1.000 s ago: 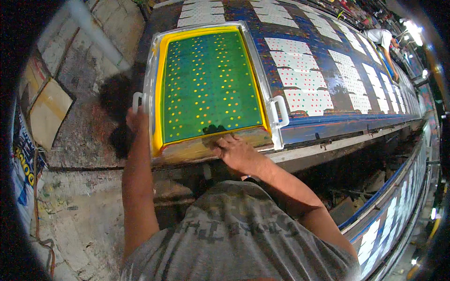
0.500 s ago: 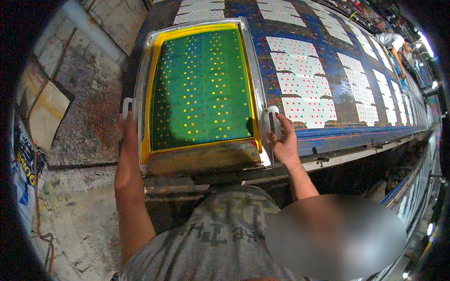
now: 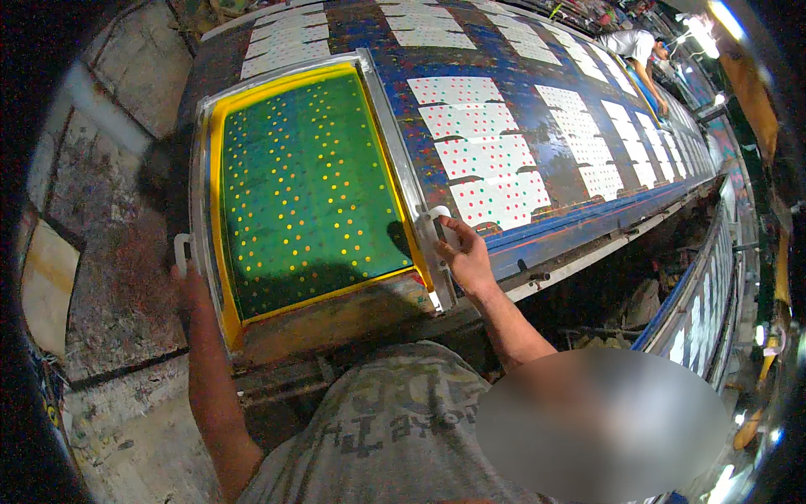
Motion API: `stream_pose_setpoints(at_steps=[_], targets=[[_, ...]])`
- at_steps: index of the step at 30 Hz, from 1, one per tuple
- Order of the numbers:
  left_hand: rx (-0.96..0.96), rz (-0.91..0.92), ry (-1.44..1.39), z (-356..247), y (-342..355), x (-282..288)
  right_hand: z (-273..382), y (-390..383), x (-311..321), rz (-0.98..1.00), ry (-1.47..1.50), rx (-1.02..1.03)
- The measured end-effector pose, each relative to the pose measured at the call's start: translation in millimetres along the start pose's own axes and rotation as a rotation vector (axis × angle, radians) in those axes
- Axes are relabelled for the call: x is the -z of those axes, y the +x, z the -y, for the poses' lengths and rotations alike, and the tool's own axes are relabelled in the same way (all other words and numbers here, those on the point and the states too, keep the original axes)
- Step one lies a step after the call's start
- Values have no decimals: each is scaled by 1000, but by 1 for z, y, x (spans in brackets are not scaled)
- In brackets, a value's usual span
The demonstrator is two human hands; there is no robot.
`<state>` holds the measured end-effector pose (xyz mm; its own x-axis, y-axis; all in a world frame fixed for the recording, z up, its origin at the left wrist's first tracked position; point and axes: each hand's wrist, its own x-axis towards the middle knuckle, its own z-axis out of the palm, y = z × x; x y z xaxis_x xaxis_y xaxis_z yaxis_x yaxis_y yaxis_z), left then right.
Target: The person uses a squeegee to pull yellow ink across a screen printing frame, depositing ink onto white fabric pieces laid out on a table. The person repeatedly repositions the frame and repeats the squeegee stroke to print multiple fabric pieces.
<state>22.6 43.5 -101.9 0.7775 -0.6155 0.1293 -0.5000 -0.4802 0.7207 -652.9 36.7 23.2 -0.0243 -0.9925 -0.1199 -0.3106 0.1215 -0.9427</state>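
Note:
A metal-framed screen (image 3: 298,193) with a green mesh, coloured dots and a yellow band lies at the near left of a long paint-spattered table (image 3: 378,126). My right hand (image 3: 460,256) grips its white right handle (image 3: 438,217). At the white left handle (image 3: 181,250), my left hand (image 3: 189,277) has its fingers around the grip, partly hidden and in shadow. White pieces with red and green dots (image 3: 483,176) lie in rows beside the screen.
Farther along the table a co-worker (image 3: 630,50) leans over, an arm reaching down. A second rail (image 3: 680,294) with white pieces runs at the lower right. A floor with boards (image 3: 101,252) lies left. A blurred oval covers the lower right.
My right hand has moved from the screen's near edge up to its right handle and closed on it. The screen and table appear farther left in the view.

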Motion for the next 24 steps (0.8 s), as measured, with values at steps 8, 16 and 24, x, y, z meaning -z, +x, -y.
stream_pose_setpoints(at_steps=[8,16,24], targets=[[13,59,-62,-49,-31,22,26,-1,4,13,181,-72],[52,160,-279,-82,-29,38,74,-15,19,37,287,-40],[-119,141,-263,-165,-52,32,63,17,69,-55,272,16]])
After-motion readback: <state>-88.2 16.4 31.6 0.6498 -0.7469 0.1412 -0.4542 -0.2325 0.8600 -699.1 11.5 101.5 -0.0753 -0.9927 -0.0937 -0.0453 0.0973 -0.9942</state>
